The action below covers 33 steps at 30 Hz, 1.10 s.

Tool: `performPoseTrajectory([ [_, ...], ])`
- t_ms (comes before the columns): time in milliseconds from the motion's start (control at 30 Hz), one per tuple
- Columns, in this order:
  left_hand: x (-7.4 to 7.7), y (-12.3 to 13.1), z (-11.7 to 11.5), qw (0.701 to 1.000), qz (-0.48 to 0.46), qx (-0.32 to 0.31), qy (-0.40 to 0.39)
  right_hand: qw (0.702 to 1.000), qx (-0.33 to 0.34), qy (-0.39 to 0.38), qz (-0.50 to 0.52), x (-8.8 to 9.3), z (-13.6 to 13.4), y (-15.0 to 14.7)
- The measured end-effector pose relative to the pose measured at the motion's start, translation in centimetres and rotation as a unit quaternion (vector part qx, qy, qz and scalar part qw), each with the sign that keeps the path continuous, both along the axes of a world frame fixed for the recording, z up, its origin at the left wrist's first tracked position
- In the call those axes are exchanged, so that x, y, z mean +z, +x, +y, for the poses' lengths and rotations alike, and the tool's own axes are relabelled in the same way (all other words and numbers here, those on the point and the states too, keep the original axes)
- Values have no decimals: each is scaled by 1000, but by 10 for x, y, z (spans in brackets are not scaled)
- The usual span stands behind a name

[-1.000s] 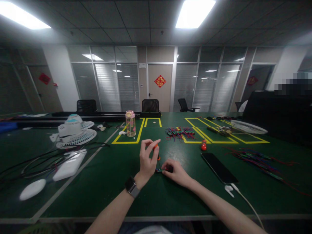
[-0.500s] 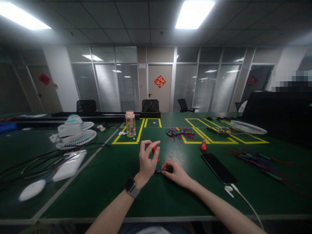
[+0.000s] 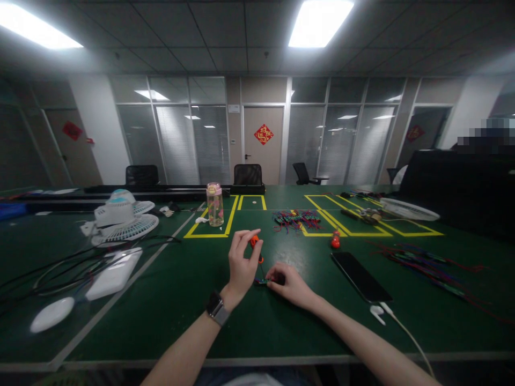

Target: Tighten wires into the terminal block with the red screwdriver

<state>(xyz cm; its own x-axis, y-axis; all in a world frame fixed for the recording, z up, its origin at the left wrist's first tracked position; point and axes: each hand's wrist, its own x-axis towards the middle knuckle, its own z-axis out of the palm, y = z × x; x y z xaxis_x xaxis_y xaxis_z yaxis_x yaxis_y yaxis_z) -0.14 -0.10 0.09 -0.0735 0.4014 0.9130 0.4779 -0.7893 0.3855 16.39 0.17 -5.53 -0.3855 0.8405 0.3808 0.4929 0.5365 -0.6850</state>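
Presumably to stop it shifting, the right hand (image 3: 287,281) pinched the board (image 3: 262,281) at one end on the desk (image 3: 306,332), while the left hand (image 3: 245,254) gripped the screwdriver (image 3: 254,242) by its handle, shaft slanting boardward, probably for control.

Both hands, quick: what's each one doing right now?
Left hand: closed around an orange-handled screwdriver.
Right hand: fingers closed on the edge of a small circuit board.

A green table (image 3: 185,321) is marked with yellow tape outlines (image 3: 205,236). Toward the far edge, a bottle (image 3: 215,206) and tangled wired boards (image 3: 296,219) are placed; toward the near edge, a small circuit board (image 3: 262,282) and phone (image 3: 361,277) are laid.
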Motion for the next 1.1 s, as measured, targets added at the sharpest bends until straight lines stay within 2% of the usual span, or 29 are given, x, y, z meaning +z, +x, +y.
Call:
performPoseTrajectory([
  [267,-1,0,-3,1000,15,-19,13,1000,0,-1,-3,2,-1,-1],
  [467,1,1,-1,999,-1,28,30,1000,-2,-5,-4,3,-2,0],
  [733,-1,1,-5,999,32,-29,8,1000,-5,-1,-6,2,-1,0],
  [933,-1,3,-3,998,11,29,52,1000,-7,-4,-3,2,-2,-1],
  [1100,-3,1,-5,999,29,3,30,1000,-5,-4,0,3,-2,-1],
])
